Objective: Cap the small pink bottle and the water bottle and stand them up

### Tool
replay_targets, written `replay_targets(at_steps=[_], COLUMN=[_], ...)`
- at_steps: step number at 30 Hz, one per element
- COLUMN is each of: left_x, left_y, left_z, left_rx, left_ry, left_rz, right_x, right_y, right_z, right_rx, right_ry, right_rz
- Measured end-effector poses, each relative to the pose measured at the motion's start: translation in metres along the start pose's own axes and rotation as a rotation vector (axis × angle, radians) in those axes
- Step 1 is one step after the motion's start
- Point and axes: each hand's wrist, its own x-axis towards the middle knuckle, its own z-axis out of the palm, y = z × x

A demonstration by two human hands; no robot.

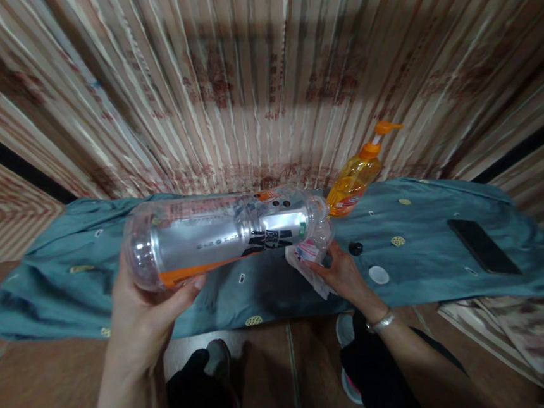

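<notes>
You're holding the clear bottle (227, 236) sideways above the blue cloth (448, 258), its length running left-right: left hand (143, 310) closed under its base, right hand (342, 271) at the mouth end, gripping a white wipe (309, 270).

Between the hands, a clear bottle (227, 233) with a silver, black and orange label. Beyond the right hand (337, 271), an orange pump bottle (356, 181), white cap (378, 274), black phone (483, 246), all on a teal cloth (424, 260) with small yellow motifs.

One head camera looks steeply down, close above the hands, probably facing the curtain (260, 71) across the frame's top.
</notes>
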Motion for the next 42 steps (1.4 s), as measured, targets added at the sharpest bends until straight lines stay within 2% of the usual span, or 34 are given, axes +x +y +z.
replay_targets(at_steps=[35,42], left_x=[0.0002,0.0013], left_y=[0.0075,0.0063], left_z=[0.0037,0.0029], left_rx=[-0.011,0.017], left_ry=[0.005,-0.011], left_rz=[0.008,0.067], right_x=[-0.0008,-0.0007], right_y=[-0.0007,-0.0003], right_z=[-0.0008,-0.0004], right_rx=[-0.013,-0.016], right_ry=[0.004,0.015], right_rz=[-0.018,-0.030])
